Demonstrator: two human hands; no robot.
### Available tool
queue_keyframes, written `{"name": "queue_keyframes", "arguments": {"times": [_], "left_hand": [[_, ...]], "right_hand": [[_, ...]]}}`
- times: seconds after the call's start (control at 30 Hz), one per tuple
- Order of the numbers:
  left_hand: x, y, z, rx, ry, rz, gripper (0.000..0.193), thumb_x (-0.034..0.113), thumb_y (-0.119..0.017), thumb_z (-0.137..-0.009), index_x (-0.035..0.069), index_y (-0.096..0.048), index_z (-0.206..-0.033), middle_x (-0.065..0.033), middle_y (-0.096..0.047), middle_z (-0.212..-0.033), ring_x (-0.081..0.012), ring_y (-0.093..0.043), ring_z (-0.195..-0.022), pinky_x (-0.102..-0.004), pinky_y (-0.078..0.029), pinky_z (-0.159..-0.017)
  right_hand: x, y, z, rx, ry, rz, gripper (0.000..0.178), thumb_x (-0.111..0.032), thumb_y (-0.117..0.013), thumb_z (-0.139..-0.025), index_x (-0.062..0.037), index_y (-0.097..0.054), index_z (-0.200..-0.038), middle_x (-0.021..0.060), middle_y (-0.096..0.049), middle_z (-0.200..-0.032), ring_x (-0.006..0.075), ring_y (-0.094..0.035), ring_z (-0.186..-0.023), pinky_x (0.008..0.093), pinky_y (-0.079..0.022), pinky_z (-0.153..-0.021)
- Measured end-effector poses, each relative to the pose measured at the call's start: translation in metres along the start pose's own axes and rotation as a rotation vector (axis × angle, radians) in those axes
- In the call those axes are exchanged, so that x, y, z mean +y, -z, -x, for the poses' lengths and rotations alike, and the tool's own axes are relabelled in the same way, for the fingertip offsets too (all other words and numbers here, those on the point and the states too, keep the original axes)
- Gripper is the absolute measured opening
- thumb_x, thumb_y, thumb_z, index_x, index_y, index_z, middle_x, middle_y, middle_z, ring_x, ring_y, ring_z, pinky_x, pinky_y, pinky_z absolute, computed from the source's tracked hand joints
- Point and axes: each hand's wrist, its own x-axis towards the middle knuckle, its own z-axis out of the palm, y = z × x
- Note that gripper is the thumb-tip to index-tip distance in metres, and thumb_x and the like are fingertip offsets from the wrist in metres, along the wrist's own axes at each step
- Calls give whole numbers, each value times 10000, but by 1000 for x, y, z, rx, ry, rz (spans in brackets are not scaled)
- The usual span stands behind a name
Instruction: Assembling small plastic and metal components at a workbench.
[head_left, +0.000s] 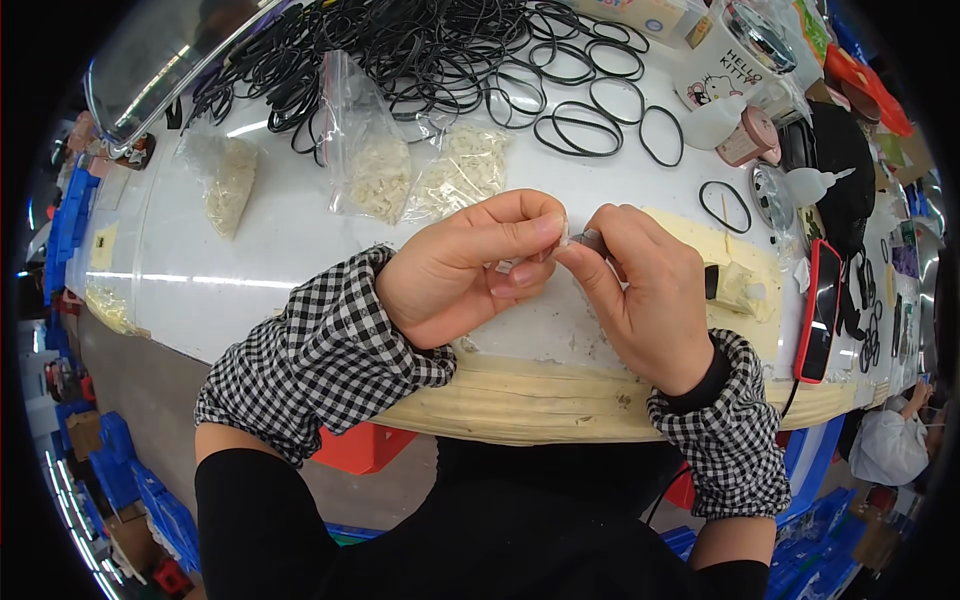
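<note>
Over the near part of the white table [270, 300], both my hands meet with their fingertips almost touching. My left hand [455, 262] pinches a small whitish piece [563, 236] between thumb and forefinger, its other fingers curled. In my right hand [650, 290], thumb and bent fingers close on a small grey, metal-looking piece [592, 241]; most of it is hidden by the fingers. A black end [711, 282] shows just beyond that hand, and I cannot tell whether it belongs to the same thing. Clear bags of small pale pieces [378, 180] lie beyond my left hand.
A heap of black rubber-like loops [400, 60] covers the far table, with single loops [661, 136] to its right. At right are a yellowish sheet [765, 262], a red-cased phone [821, 310], a white squeeze bottle [815, 186] and a cup [705, 80]. Padding [520, 405] lines the near edge.
</note>
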Motion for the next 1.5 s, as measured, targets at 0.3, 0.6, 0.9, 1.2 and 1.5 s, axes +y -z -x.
{"name": "queue_keyframes", "arguments": {"times": [0.3,0.6,0.9,1.2,1.5], "left_hand": [[0,1,0,27,-19,-56,127,185,-506,-956,60,-509,-978,35,-493,-809,-39,-388,-675,-167,-329,-611],[0,0,0,62,-9,-97,153,204,-504,-955,52,-512,-932,36,-471,-791,-42,-383,-669,-170,-322,-602],[9,-6,0,437,-168,-123,168,191,-531,-924,23,-535,-930,-8,-509,-820,-63,-425,-670,-180,-359,-598],[14,8,-2,473,-295,-11,162,98,-531,-909,-11,-515,-1028,-32,-535,-898,-90,-492,-755,-194,-420,-645],[16,9,-3,428,-285,32,178,140,-506,-927,-22,-505,-1001,-71,-535,-893,-138,-506,-778,-227,-448,-678]], "right_hand": [[0,1,0,-38,6,23,304,-323,-633,-852,-69,-509,-743,48,-484,-601,224,-508,-505,330,-388,-439],[0,2,-1,-41,20,19,283,-314,-662,-830,-79,-544,-724,35,-472,-586,204,-492,-480,318,-380,-429],[5,-4,0,-46,24,-64,213,-261,-705,-785,-84,-586,-786,32,-503,-653,195,-527,-511,307,-404,-447],[-11,-17,4,-221,134,-62,152,-119,-709,-723,-86,-593,-816,38,-526,-746,213,-560,-566,320,-437,-488],[-10,-21,6,-202,97,45,164,-109,-680,-737,-73,-547,-828,59,-507,-784,238,-567,-577,343,-439,-489]]}}
